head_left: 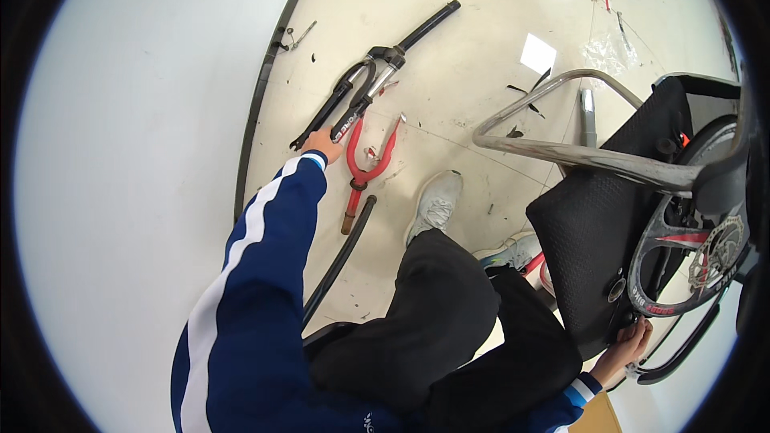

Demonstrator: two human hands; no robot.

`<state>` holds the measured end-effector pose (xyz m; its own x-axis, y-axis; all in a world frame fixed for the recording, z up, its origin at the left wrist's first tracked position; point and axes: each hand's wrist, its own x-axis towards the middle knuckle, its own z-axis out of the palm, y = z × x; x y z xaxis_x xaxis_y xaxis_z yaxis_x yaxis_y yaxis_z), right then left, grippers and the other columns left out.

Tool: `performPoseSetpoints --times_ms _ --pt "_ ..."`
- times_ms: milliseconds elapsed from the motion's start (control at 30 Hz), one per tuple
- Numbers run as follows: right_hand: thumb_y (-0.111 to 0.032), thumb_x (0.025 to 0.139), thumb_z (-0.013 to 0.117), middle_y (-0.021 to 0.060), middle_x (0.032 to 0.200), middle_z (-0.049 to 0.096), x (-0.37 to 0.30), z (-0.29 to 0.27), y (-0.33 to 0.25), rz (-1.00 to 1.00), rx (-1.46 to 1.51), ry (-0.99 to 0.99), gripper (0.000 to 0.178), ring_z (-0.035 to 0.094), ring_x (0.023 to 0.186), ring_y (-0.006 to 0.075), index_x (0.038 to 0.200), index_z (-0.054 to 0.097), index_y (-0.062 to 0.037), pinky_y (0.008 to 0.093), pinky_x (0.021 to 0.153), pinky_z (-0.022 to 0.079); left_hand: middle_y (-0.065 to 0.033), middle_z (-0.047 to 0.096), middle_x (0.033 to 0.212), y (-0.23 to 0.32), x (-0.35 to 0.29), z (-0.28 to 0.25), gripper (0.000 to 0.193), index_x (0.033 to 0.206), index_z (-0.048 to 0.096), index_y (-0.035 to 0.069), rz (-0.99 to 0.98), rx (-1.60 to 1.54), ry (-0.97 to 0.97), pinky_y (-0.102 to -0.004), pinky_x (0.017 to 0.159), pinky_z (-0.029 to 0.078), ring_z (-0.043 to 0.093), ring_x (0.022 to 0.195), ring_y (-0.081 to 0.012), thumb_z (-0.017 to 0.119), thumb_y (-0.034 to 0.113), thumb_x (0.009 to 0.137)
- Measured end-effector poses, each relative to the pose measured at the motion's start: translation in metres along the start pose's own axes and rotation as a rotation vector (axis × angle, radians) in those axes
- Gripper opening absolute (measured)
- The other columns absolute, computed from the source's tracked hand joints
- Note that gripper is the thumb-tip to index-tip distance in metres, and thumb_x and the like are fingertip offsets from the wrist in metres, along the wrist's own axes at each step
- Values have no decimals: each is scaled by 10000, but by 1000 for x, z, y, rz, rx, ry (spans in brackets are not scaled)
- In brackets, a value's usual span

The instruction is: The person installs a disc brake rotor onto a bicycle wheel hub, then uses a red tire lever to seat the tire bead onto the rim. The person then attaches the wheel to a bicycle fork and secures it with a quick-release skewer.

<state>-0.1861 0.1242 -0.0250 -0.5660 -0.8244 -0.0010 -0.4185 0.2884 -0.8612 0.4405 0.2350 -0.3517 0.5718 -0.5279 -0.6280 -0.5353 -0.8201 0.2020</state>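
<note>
On the floor ahead lies a black bicycle suspension fork (369,95) with silver stanchions. My left hand (323,144) is closed around the near end of one of its legs. A red rigid fork (374,173) lies just to the right of that hand. My right hand (627,348) is low at the right, its fingers curled at the lower corner of a black textured seat or panel (589,248). What those fingers grip is hidden. Above it, a small grey spoked wheel (654,293) with a brake disc (719,248) rests against the black panel.
A bent metal tube frame (577,152) juts out at the right, with a silver post (588,116) behind it. A black tube (341,261) lies beside my left knee. Small bolts (303,35), clear plastic film (609,54) and black scraps are scattered about. A white wall (144,152) bounds the left.
</note>
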Motion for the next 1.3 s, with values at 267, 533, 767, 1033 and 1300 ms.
performPoseSetpoints --times_ms 267,533,767,1033,1300 --pt "-158 895 648 -96 698 444 -2 7 8 -68 -17 -32 135 304 545 -18 838 527 -139 170 462 195 -229 679 896 -1 -12 -55 355 996 688 66 -36 -198 58 -423 835 496 653 866 -390 554 216 704" --pt "-140 909 621 -79 702 444 -6 -5 14 -71 -31 -118 111 319 546 -9 848 529 -123 174 461 219 -205 668 1028 -24 0 -17 412 1161 555 53 -167 24 -57 -424 868 495 647 994 -336 579 195 775" --pt "-174 907 639 -88 672 433 -10 -4 9 -64 -148 -77 162 294 532 -9 818 511 -132 172 460 197 -153 571 1113 -43 -4 37 411 1131 454 67 33 379 -54 -473 871 483 556 1087 -318 681 155 800" --pt "-212 911 636 -92 684 440 -14 13 -6 -72 -259 -39 181 303 560 -5 820 500 -133 175 486 187 -164 567 1067 -57 8 74 341 1099 472 53 90 299 97 -456 867 487 551 1058 -355 664 120 826" --pt "-201 905 644 -102 693 438 -13 11 -2 -60 -273 -27 190 301 576 -10 803 496 -136 178 499 180 -212 594 1016 -53 -57 127 427 1019 562 4 2 -62 -5 -452 877 465 567 1007 -378 714 312 765"
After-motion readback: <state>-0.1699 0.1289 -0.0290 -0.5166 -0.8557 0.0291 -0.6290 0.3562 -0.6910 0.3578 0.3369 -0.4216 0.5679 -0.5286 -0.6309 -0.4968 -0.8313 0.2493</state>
